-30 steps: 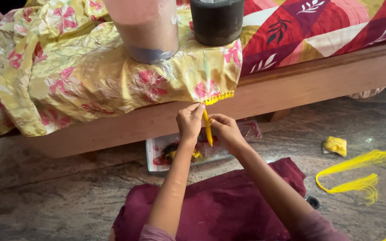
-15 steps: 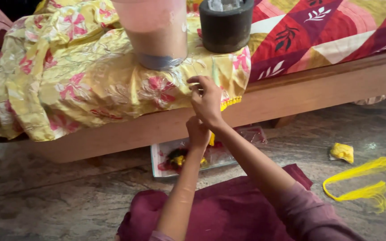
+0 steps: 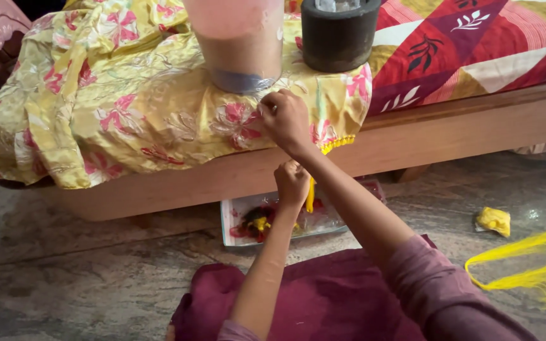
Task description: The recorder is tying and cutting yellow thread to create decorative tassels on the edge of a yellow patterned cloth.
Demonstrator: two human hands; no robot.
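Note:
A yellow flowered cloth [image 3: 140, 107] lies draped over the edge of a low wooden bed [image 3: 450, 136]; a yellow tassel fringe [image 3: 336, 145] runs along its hem. My right hand [image 3: 284, 119] rests on the cloth just below the pink container, fingers pinched as if on a needle or thread too small to see. My left hand [image 3: 292, 183] hangs lower, in front of the bed's side board, closed on a yellow tassel [image 3: 310, 196] that dangles from it.
A pink container [image 3: 238, 41] and a dark round jar [image 3: 338, 35] stand on the cloth. A tray of coloured threads [image 3: 285, 218] sits under the bed edge. Yellow thread bundles [image 3: 526, 271] and a yellow scrap [image 3: 494, 221] lie on the stone floor at right. Maroon fabric [image 3: 323, 303] covers my lap.
My right hand has risen from the tassel at the hem up onto the cloth near the pink container. My left hand has dropped slightly, still holding the yellow tassel.

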